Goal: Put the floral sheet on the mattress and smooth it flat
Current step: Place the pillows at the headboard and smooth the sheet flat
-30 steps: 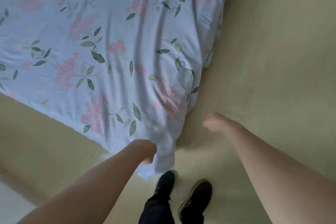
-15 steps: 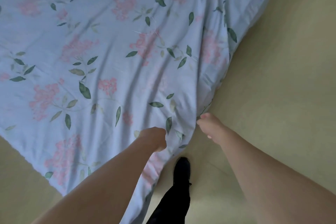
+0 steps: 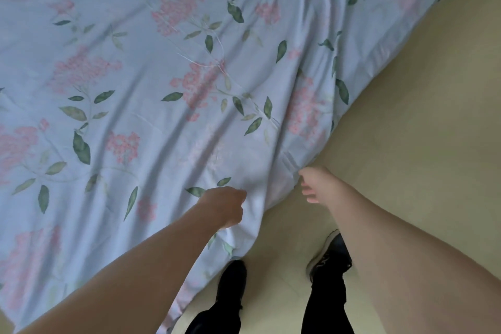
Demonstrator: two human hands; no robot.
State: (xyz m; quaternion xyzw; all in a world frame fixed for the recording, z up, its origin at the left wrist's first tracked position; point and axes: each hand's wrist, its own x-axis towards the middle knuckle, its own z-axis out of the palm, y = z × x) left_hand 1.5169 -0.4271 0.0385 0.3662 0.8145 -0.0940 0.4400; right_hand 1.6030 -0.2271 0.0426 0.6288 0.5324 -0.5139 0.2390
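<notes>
Beneath me, one pale yellow-beige floor (image 3: 406,122), smooth and matte, evenly lit by soft diffuse light, faint seam lines crossing it near my two black shoes (image 3: 329,255) and dark trouser legs (image 3: 325,306) at the lower edge.

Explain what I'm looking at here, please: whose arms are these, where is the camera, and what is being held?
This is no machine: a person wears a wide-angle camera on the head, looking forward and down, so their own bare arms reach into the picture from below. The left hand has its fingers curled round a fold of the floral sheet, a pale blue cloth with pink blossoms and green leaves, still rippled with wrinkles. The right hand pinches the sheet's edge near the corner. Below stand the person's black shoes on a yellowish floor. The mattress itself is hidden under the cloth.
</notes>
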